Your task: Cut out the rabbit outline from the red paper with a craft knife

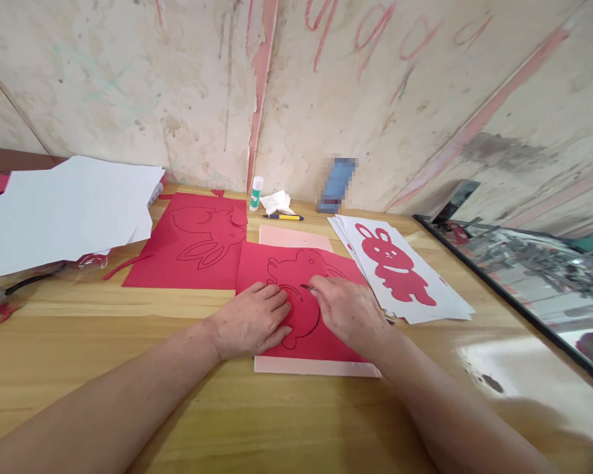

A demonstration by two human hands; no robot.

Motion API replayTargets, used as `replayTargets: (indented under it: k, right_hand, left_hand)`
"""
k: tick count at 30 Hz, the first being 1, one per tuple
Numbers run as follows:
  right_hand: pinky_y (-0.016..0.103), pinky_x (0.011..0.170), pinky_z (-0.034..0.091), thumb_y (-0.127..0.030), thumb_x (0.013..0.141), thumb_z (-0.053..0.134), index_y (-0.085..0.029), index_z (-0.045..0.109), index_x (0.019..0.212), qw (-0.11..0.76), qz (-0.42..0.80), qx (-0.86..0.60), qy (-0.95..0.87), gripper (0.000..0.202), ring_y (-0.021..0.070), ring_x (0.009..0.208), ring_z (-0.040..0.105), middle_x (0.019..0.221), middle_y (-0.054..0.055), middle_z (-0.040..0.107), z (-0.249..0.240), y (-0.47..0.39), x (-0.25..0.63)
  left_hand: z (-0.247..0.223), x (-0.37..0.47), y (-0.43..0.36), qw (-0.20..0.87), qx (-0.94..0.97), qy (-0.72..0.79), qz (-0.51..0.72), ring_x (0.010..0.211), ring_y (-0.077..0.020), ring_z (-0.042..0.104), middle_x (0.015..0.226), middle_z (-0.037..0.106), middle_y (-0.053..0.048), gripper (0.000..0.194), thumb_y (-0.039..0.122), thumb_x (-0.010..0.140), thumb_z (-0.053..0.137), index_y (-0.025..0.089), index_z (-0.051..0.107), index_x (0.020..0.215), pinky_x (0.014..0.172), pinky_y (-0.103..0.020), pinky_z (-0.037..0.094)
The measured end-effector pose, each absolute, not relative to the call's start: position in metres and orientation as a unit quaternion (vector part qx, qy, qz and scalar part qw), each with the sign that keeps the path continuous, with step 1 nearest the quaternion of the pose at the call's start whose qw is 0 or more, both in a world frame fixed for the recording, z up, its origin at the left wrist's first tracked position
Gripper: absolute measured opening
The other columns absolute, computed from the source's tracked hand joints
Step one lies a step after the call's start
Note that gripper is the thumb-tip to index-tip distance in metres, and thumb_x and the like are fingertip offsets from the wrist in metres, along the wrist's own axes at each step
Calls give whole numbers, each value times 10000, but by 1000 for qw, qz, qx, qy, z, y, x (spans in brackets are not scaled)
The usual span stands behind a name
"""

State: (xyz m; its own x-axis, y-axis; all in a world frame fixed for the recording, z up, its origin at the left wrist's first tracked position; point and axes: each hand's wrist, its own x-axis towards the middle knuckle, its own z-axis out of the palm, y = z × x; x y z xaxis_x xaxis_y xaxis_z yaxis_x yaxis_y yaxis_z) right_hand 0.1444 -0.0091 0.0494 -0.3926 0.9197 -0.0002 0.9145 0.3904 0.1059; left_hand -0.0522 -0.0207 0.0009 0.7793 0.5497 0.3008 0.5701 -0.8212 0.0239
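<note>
A sheet of red paper [301,326] with a rabbit outline drawn in black lies on a pale pink mat [316,367]. My left hand [257,318] rests flat on the sheet's left part, fingers stretched over the drawing. In my right hand [348,306] is a slim craft knife [306,286], mostly hidden by the fingers. Its dark tip meets the paper near a curved line inside the rabbit's body. A second red sheet [153,257], also with a rabbit outline, sits to the left, partly beside the first one.
White sheets [74,214] are piled at the left. On the right, a red rabbit cutout [400,270] lies on stacked white paper [447,303]. Along the wall are a glue stick [255,194], crumpled tissue [277,201], a yellow-blue pen [284,216] and a blurred blue object [337,184].
</note>
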Motion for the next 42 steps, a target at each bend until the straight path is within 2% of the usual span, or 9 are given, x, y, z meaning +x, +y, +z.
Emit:
replayTargets:
  k: [6,13,19,26,34,42]
  right_hand:
    - [272,573,270,-95,883,367,-197,626,879,34,61,500,863,278,159,751,530,772,41,628,51,1,139]
    - [278,612,287,-27,818,407,-188,637,937,29,87,410,908,305,176,802,502,827,56,625,48,18,139]
    - [284,605,260,-32,789,425,-187,630,879,-14,113,371,922,272,175,772,469,773,52,587,36,23,139]
    - [286,607,254,-43,811,424,-184,624,870,-20,112,359,927,252,170,765,454,776,54,579,28,23,141]
    - [293,568,221,-24,769,445,-189,624,843,-57,131,332,932,254,171,716,435,712,44,562,22,29,142]
    - [288,569,231,-28,774,452,-187,631,855,-47,118,333,934,253,172,738,449,734,49,577,24,27,141]
  left_hand:
    - [-3,-54,-24,72,-941,-289,-161,983,-268,557,1053,626,-150,332,346,942,391,107,614,1003,800,-401,456]
    - [-5,-51,-29,118,-935,-300,-148,1015,-286,562,1108,629,-165,358,342,943,402,80,606,1077,807,-409,467]
    - [-4,-50,-29,124,-934,-305,-139,1013,-293,563,1154,611,-184,394,358,937,403,67,599,1115,814,-416,465]
    - [-1,-47,-29,140,-934,-299,-133,962,-289,577,1104,632,-191,398,345,933,395,50,623,1073,790,-407,470]
    - [0,-48,-26,142,-934,-292,-147,969,-277,582,1087,644,-174,385,341,931,401,59,630,1056,769,-391,489]
    - [2,-48,-25,139,-935,-291,-150,960,-267,588,1069,654,-159,371,341,928,407,75,637,1045,771,-384,493]
